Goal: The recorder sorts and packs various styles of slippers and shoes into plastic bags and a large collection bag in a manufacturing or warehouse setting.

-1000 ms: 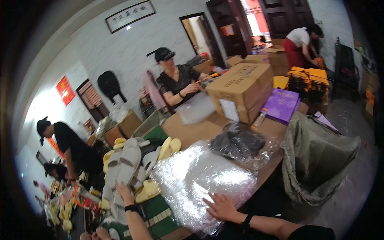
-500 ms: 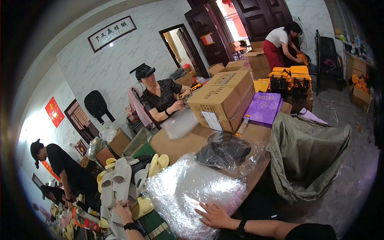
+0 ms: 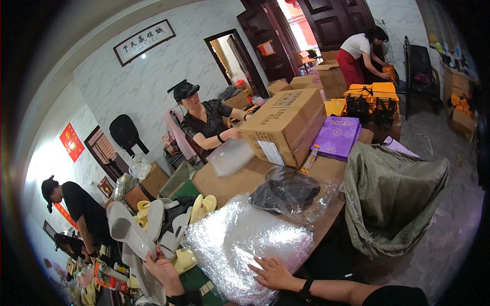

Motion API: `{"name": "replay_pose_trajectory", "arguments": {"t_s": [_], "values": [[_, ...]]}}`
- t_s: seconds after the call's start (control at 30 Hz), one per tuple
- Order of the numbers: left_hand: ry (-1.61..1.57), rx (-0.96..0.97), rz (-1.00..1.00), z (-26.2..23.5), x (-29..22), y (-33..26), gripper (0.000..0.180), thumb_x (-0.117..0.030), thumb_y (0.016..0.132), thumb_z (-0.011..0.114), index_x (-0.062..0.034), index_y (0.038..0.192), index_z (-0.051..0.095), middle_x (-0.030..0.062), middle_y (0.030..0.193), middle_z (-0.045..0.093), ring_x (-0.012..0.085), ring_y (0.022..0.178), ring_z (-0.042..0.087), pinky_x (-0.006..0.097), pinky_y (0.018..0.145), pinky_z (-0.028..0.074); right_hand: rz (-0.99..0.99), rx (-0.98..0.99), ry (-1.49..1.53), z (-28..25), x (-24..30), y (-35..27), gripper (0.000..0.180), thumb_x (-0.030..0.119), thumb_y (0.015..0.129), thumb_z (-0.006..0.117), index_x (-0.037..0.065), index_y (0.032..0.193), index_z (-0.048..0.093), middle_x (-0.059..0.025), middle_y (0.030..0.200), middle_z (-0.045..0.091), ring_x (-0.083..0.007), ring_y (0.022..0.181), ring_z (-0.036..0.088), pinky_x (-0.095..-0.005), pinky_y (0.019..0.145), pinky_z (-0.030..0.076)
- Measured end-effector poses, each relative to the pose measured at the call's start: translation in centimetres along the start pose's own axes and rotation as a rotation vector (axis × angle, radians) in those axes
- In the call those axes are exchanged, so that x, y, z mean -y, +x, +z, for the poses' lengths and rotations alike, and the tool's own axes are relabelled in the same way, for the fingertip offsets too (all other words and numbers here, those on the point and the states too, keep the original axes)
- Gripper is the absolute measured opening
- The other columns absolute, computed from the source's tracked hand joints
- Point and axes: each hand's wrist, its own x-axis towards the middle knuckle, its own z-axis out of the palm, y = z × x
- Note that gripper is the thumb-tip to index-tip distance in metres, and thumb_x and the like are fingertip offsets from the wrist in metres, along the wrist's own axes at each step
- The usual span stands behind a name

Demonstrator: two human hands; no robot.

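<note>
My left hand (image 3: 163,269) grips a light grey slide slipper (image 3: 133,232) by one end, lifted over the slipper pile. Several more grey slippers (image 3: 148,283) lie just under and beside it, with yellow slippers (image 3: 185,261) among them. On a shiny stack of clear plastic bags (image 3: 232,237) my right hand (image 3: 274,273) rests with its fingers spread. A black item in clear wrap (image 3: 286,188) lies at the far edge of that stack.
A large cardboard box (image 3: 283,125) and purple packages (image 3: 334,136) stand farther back on the table (image 3: 204,181). At the right hangs a grey-green woven sack (image 3: 393,199). One person (image 3: 209,120) sits across the table; others are at the far left and by the doors.
My left hand has come up with a grey slipper out of the pile, turning it upright. My right hand stays on the bags. The person opposite has moved a hand to the cardboard box.
</note>
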Motion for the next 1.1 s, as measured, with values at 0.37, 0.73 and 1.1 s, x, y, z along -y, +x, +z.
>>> {"name": "replay_pose_trajectory", "arguments": {"t_s": [0.37,0.73,1.1], "values": [[-0.003,0.256,-0.144,8.0,-5.1,-17.3,0.043,-0.012,0.085,0.057,-0.0065,0.126,0.047,0.0165,0.116,0.054,0.0321,0.095,0.058,0.044,0.077,0.047,-0.005,-0.006,-0.041,-0.3,0.2,0.1,0.048,0.038,0.091,0.046,0.017,0.135,0.042,-0.0149,0.135,0.043,-0.0306,0.114,0.048,-0.0452,0.096,0.035],[0.187,0.287,-0.626,6.1,3.9,-22.0,0.032,-0.005,0.087,0.053,-0.0052,0.119,0.053,0.0183,0.126,0.045,0.0276,0.095,0.056,0.038,0.073,0.048,0.049,0.16,-0.002,-0.5,0.3,0.2,0.045,0.034,0.087,0.049,0.014,0.127,0.049,-0.0145,0.138,0.04,-0.031,0.12,0.042,-0.0453,0.102,0.03],[-0.009,0.193,-0.692,4.8,11.8,-24.4,0.067,0.001,0.09,0.05,-0.0188,0.14,0.009,0.012,0.132,0.031,0.0287,0.106,0.047,0.046,0.085,0.05,0.057,0.258,0.03,5.4,-2.8,-2.6,0.056,0.028,0.086,0.046,0.002,0.135,0.033,-0.0164,0.14,0.036,-0.0318,0.132,0.027,-0.0428,0.11,0.015]]}}
